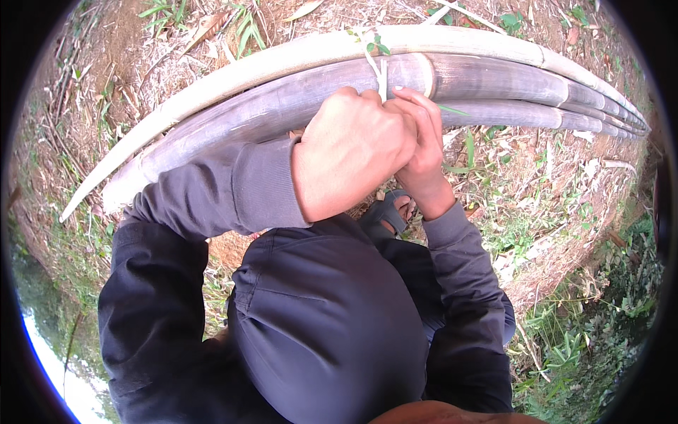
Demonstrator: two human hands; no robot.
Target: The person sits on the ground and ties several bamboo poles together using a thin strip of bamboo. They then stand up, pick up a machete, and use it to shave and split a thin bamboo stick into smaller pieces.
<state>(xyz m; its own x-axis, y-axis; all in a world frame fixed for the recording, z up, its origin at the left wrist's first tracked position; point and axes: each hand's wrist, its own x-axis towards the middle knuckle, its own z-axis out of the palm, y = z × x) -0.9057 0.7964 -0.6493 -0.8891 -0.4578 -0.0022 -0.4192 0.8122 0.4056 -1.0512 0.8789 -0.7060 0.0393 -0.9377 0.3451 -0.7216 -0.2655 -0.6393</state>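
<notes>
Several long bamboo poles (487, 76) lie side by side across the ground in front of me. A pale, flat plant strip (383, 79) with a few green leaves at its top passes over them near the middle. Its lower end runs in between my hands. My left hand (353, 152) is closed in a fist, back upward, knuckles at the strip. Pressed against it, my right hand (421, 145) has its fingers bent and pinched together at the same spot. The fingertips that grip the strip are mostly hidden by the left hand.
My bent knee in dark trousers (325, 311) rises close beneath my forearms. A dark sandal (392, 210) on my foot stands just below the hands. Dry leaves and grass litter the brown soil (551, 177). Denser green plants (572, 360) grow at the lower right.
</notes>
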